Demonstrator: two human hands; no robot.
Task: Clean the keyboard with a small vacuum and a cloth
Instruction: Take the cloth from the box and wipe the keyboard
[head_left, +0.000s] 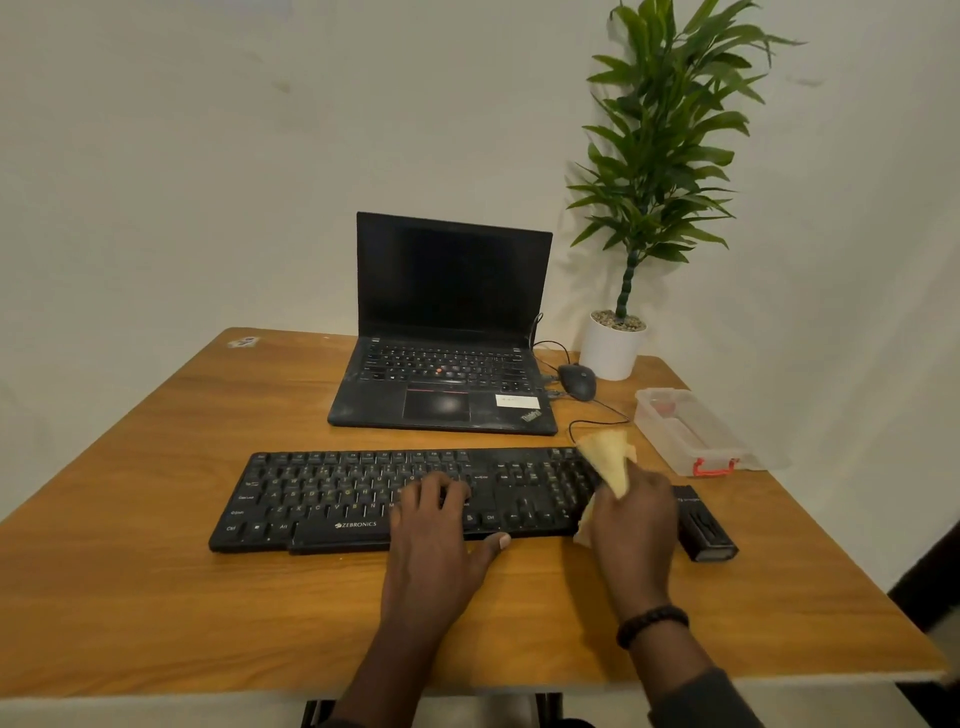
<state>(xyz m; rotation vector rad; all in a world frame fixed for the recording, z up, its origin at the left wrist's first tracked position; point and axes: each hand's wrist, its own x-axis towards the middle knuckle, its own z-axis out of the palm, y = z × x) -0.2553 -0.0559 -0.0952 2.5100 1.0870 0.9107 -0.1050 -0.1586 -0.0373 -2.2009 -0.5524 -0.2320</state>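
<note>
Hands on keyboard (363, 499) — left (436, 525) flat, relaxed — right (631, 514) gripping yellow cloth (610, 460).

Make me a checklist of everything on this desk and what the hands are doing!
Surface: wooden table, sticker at far left corner.
Job's things: black Zebronics keyboard; yellow cloth; small black vacuum lying right of keyboard.
Clutter: open black laptop, screen dark; clear plastic box with red latch.
Hands: left hand rests flat on keys; right hand grips cloth.
Cables: black mouse with thin cord.
Surroundings: potted green plant, plain wall.
</note>
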